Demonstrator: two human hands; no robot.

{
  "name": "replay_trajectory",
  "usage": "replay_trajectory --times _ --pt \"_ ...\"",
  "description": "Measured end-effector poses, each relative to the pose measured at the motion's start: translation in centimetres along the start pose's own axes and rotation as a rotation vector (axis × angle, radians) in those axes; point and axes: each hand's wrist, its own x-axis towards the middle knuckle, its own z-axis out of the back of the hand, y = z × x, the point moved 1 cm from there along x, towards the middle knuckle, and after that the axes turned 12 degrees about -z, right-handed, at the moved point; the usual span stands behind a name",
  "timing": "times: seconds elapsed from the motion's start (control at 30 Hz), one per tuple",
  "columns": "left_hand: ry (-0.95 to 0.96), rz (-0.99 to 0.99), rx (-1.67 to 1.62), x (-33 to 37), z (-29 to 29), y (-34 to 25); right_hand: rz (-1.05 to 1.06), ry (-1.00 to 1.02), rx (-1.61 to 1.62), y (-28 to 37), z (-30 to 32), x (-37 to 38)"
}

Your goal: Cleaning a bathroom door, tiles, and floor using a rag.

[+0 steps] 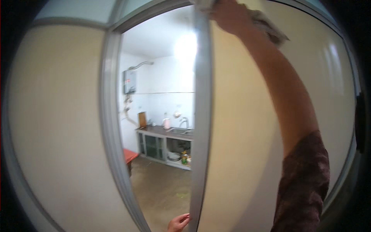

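Observation:
My right hand reaches up to the top of the grey metal door frame, closed on a crumpled greyish cloth. Part of that cloth hangs out behind the wrist, and another bit shows against the frame at the upper edge of the view. Low down, my left hand has its fingers together at the edge of the same upright. The cream door panel fills the space behind my right forearm.
Left of the opening stands another cream panel with a grey jamb. Through the gap show a kitchen counter with a sink, a wall-mounted water heater, a pink kettle and a red tabletop.

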Motion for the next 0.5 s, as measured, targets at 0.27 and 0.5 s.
replay_trajectory --times 0.27,0.5 --pt "0.368 -0.021 0.085 0.0 2.0 -0.7 0.304 0.022 -0.244 -0.4 -4.3 -4.2" --pt "0.704 -0.087 0.124 1.8 3.1 -3.9 0.161 -0.203 0.279 -3.5 -6.1 -9.7"
